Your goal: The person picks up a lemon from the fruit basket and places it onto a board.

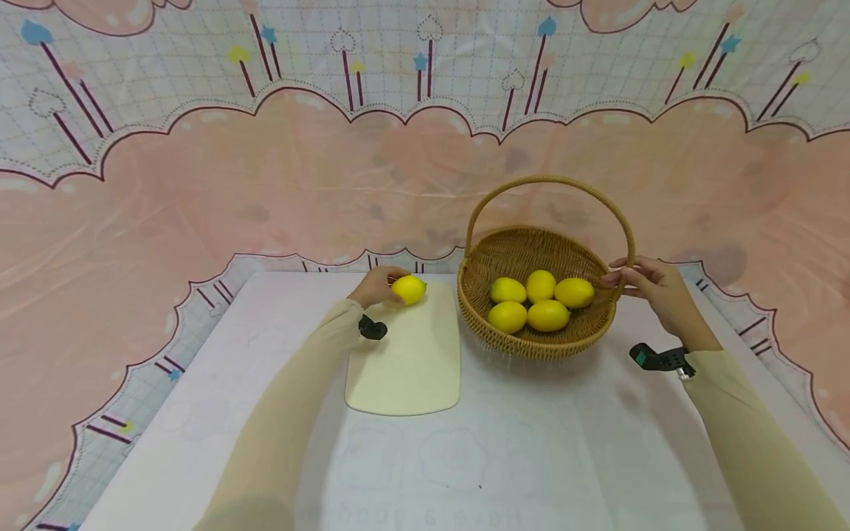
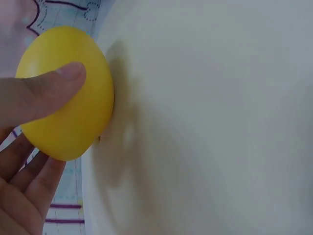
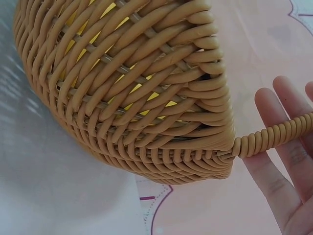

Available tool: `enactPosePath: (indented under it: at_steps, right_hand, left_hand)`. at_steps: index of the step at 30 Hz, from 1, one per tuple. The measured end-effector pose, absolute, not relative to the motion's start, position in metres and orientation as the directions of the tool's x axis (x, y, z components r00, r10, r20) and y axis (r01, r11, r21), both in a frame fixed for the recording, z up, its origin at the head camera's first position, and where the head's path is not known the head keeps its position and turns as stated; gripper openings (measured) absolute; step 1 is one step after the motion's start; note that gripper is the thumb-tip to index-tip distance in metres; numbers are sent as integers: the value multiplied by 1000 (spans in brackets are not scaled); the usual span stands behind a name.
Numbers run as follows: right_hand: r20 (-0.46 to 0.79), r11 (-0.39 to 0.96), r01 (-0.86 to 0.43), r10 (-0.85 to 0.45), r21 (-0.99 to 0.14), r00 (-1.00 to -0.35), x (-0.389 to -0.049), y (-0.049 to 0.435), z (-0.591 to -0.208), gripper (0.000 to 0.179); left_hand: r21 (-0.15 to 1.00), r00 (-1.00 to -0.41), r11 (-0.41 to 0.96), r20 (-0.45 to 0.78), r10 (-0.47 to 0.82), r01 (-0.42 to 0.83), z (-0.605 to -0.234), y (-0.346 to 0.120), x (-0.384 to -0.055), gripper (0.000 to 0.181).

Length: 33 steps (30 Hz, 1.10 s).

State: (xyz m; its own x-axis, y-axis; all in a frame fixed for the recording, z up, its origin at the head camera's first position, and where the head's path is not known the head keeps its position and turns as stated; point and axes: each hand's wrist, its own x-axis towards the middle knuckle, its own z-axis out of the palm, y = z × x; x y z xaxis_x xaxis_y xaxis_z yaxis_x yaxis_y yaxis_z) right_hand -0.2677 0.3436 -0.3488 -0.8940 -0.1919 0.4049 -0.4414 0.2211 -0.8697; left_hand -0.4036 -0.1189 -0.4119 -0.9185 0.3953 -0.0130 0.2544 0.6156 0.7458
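Observation:
Over the far end of a pale cutting board (image 1: 402, 376), my left hand (image 1: 378, 286) grips a yellow lemon (image 1: 409, 290). The thumb presses its near side in the left wrist view, with the other fingers (image 2: 45, 183) below and behind the lemon (image 2: 73, 110). To the right is a wicker basket (image 1: 534, 345) with several lemons (image 1: 547, 316) in it. My right hand (image 1: 654, 291) touches the foot of its handle (image 1: 550, 179). In the right wrist view, fairly straight, spread fingers (image 3: 271, 178) lie against the handle (image 3: 274, 136).
A white cloth covers the table (image 1: 558, 442). Behind it rises a pink backdrop (image 1: 372, 177) with drawn candles and scalloped edges, which also runs down both sides. Each wrist carries a black camera strap (image 1: 657, 359). The board lies close beside the basket.

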Motion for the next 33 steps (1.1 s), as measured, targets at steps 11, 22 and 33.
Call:
enactPosePath:
  at_steps: [11, 22, 33]
  right_hand:
    - [413, 175, -450, -210, -876, -886, -268, 346, -349, 19]
    - [411, 174, -446, -207, -878, -888, -268, 346, -348, 19]
    - [401, 177, -435, -198, -883, -894, -270, 345, -350, 19]
  left_hand:
    - [737, -879, 602, -23, 475, 306, -412, -85, -406, 61]
    - [735, -870, 594, -13, 494, 326, -415, -76, -409, 61]
    - [733, -874, 602, -22, 485, 316, -417, -74, -410, 63]
